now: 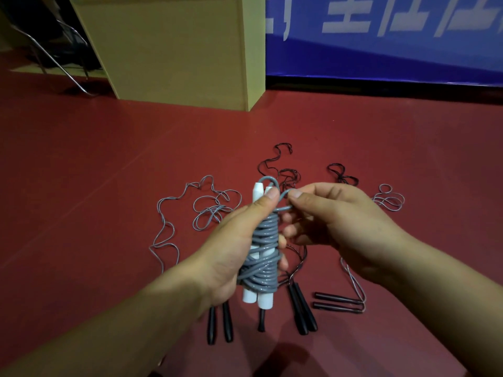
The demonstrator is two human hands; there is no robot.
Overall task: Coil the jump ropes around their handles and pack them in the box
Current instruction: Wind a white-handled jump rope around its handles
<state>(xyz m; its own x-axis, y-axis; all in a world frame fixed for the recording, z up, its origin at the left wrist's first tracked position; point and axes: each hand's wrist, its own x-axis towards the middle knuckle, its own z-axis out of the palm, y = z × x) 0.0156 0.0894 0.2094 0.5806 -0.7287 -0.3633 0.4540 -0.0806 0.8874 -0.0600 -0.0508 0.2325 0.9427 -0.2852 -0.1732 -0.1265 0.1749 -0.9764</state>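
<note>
Gripping a pair of white handles [257, 299] held side by side and upright, the left hand [234, 248] has its fingers curled round the bundle and its thumb pressed near the top. Grey rope [265, 257] is wound in many turns about both handles, covering most of their length; the white ends show above and below the coil. The right hand [334, 216], at 3 o'clock of the bundle, pinches the free end of the grey rope between thumb and forefinger, just beside the left thumb, where the rope forms a small loop at the top.

On the red floor [81, 164] beneath lie further ropes uncoiled: a grey-corded one [201, 208] at 9 o'clock with black handles [219, 325] at 7 o'clock, a black-corded one [283, 170] at 12 o'clock, and two thin dark handles [337, 302] at 4 o'clock. A yellow cabinet [177, 47] stands at 11 o'clock, a blue banner [381, 50] at 1 o'clock.
</note>
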